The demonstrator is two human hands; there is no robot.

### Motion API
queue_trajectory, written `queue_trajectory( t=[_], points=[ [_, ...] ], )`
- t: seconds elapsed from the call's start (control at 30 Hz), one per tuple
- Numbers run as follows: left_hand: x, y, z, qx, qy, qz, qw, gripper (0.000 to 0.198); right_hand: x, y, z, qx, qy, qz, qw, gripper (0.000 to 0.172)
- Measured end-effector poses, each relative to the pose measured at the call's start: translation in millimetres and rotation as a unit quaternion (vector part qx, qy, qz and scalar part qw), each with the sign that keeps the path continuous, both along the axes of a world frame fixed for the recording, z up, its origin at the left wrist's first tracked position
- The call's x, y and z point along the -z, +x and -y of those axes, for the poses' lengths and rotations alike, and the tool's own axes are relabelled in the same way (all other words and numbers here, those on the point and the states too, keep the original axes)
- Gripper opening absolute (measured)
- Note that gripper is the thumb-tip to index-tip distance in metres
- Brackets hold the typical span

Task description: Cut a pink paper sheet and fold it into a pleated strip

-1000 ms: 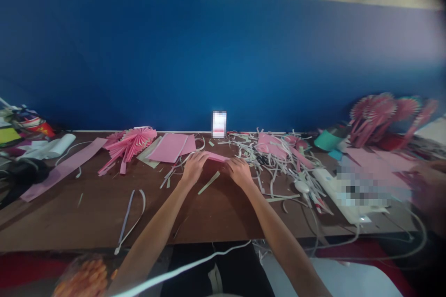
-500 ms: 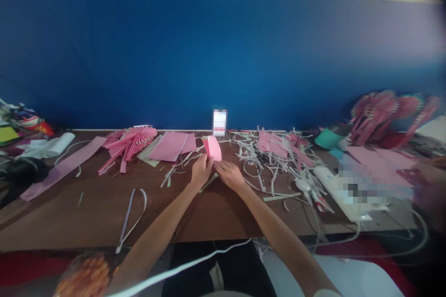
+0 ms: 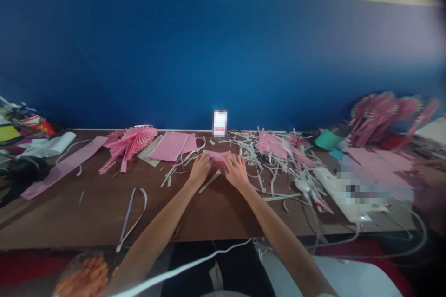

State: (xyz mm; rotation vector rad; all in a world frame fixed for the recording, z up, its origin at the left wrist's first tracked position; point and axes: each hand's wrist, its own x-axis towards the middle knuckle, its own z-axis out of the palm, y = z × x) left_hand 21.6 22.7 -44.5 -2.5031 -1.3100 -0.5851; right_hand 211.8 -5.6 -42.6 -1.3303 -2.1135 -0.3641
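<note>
A small piece of folded pink paper point(image 3: 219, 158) lies low and sideways between my hands, near the middle of the table. My left hand point(image 3: 201, 170) grips its left end, fingers bent over it. On the right end are the curled fingers of my right hand point(image 3: 237, 171), with the thumb side hidden. Just in front of the paper is a thin pale paper strip point(image 3: 210, 181). To the left lie flat pink sheets point(image 3: 170, 145) and a pleated pink paper fan point(image 3: 134, 144).
A phone point(image 3: 219, 123) stands against the blue partition point(image 3: 223, 55). Tangled paper offcuts point(image 3: 258, 162) spread to the right, near a white power strip point(image 3: 334, 192). Pink rosettes point(image 3: 378, 111) stand at the far right, near another person's hand point(image 3: 432, 167). A white cable point(image 3: 188, 265) crosses my lap.
The folded pink paper has gone from standing upright to lying low and sideways. My right hand has shifted slightly right, and both hands now hold its ends.
</note>
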Motion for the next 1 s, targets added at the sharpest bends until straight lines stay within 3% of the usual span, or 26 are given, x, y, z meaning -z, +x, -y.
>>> queue_trajectory(
  t=[0.13, 0.27, 0.57, 1.0],
  points=[
    [1.5, 1, 0, 0.048, -0.034, -0.004, 0.998, 0.021, 2.9, 5, -6, -0.033, -0.047, 0.024, 0.998, 0.023],
    [2.6, -4, -1, 0.068, -0.074, 0.048, 0.994, 0.020, 10.7, 14, -12, -0.054, -0.087, 0.034, 0.994, 0.020],
    [9.2, -12, -14, 0.079, -0.145, 0.163, 0.973, 0.027, 17.0, 19, -22, -0.039, -0.125, -0.095, 0.987, 0.027],
    [2.2, -14, -7, 0.076, -0.105, 0.084, 0.988, 0.025, 14.5, 17, -20, -0.025, -0.101, -0.038, 0.994, 0.017]
  ],
)
